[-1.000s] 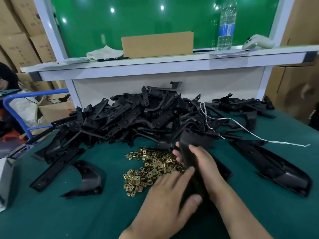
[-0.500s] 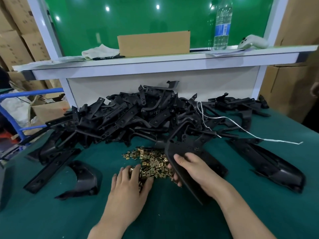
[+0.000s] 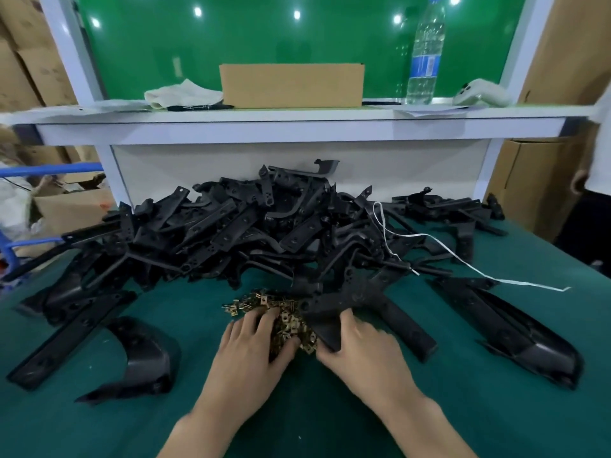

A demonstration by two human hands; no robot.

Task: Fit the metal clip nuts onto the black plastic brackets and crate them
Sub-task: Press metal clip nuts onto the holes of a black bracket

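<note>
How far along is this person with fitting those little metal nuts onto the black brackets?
Early, it seems. Done: nothing finished shows. In hand: the right hand grips one black bracket while the left hand touches the clip nuts. Left: the big heap of brackets behind, apparently unfitted.

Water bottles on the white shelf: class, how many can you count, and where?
1. The water bottle stands upright on the white shelf, right of the cardboard box. The faint shape left of it looks like a reflection.
</note>
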